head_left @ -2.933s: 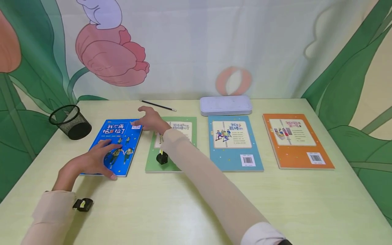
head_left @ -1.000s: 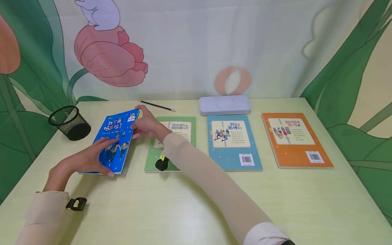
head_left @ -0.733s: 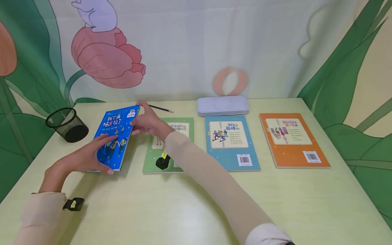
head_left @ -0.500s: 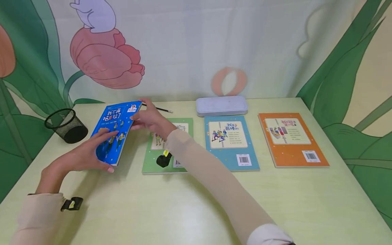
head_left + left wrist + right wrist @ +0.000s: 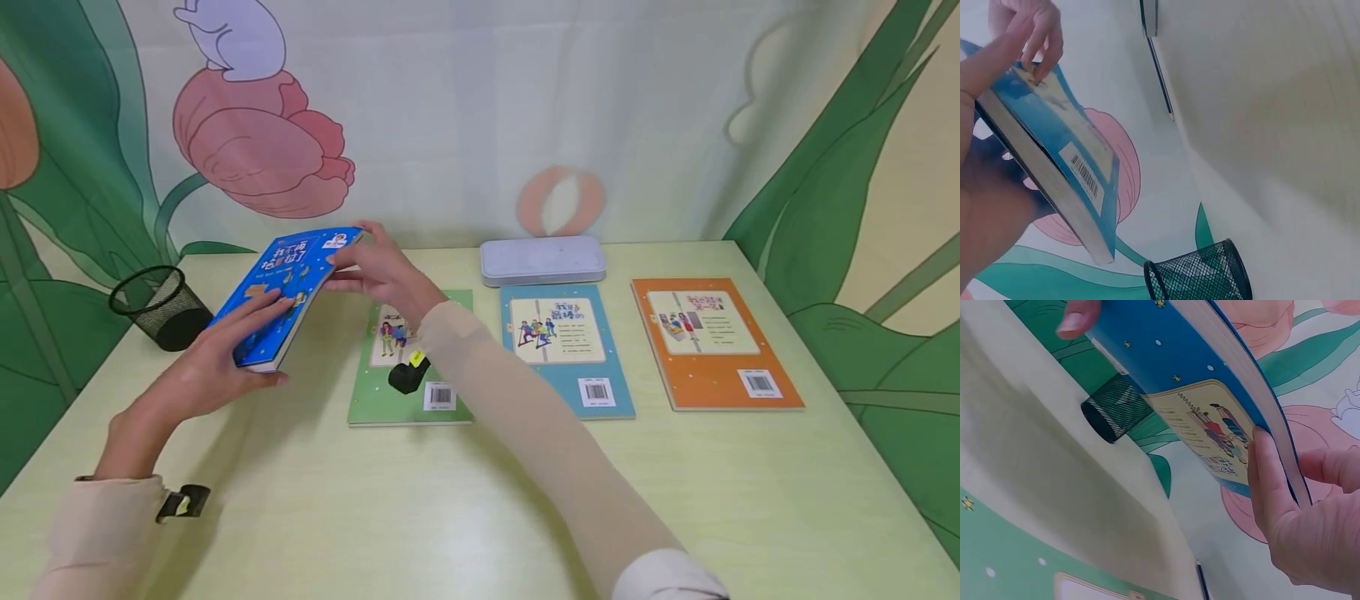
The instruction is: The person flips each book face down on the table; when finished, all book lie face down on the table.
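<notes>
Both hands hold a blue book (image 5: pixel 292 267) tilted above the left part of the table, its far end higher. My left hand (image 5: pixel 217 358) grips the near left end, thumb at the lower edge and fingers across the front cover. At the upper right corner my right hand (image 5: pixel 386 271) pinches the book; the right wrist view shows the thumb on one side and fingers (image 5: pixel 1266 469) against the back cover. That back cover carries a barcode (image 5: pixel 1082 178) in the left wrist view. Under the right forearm lies a green book (image 5: pixel 367 400), partly hidden.
A teal book (image 5: pixel 555 387) and an orange book (image 5: pixel 735 383) lie flat further right. A lavender pencil case (image 5: pixel 543 260) stands at the table's back edge. The black mesh pen holder (image 5: pixel 168 312) lies on its side at left. A pencil (image 5: pixel 1161 78) lies near the back edge.
The blue book has been lifted off the table, far end first, and now tilts clear of it. The right hand, first near its upper corner, grips it and has risen. Other items stay put.
</notes>
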A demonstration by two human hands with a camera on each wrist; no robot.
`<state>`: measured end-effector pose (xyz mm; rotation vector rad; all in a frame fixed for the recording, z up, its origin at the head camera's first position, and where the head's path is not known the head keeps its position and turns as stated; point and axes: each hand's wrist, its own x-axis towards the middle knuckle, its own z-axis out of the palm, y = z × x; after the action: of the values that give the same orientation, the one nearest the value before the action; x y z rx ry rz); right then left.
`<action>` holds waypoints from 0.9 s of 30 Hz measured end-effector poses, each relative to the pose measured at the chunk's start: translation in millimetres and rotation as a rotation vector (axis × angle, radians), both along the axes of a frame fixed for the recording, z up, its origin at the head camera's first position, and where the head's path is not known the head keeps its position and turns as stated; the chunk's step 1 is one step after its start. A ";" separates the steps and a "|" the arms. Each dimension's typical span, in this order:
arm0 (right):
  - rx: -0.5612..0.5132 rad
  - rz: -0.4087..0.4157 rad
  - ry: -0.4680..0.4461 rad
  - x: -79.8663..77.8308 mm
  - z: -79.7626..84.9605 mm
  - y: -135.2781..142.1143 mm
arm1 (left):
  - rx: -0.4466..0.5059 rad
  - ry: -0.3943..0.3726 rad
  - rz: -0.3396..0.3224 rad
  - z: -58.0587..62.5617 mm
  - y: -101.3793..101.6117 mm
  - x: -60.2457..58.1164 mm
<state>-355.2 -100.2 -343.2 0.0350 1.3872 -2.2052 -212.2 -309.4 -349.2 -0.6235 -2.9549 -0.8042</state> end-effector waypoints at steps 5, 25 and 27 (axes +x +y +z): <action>0.019 0.007 0.038 -1.4 9.4 6.5 | 0.054 0.125 -0.023 -3.7 4.1 1.6; 0.052 0.037 0.098 -1.2 19.3 12.8 | 0.193 0.427 0.112 -18.1 11.7 -0.6; 0.046 0.052 0.098 -1.7 20.6 13.3 | 0.222 0.467 0.130 -19.0 12.2 -0.9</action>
<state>-356.9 -86.9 -322.6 -0.0933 1.4746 -2.1574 -213.1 -297.2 -368.2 -0.5144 -2.4176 -0.8256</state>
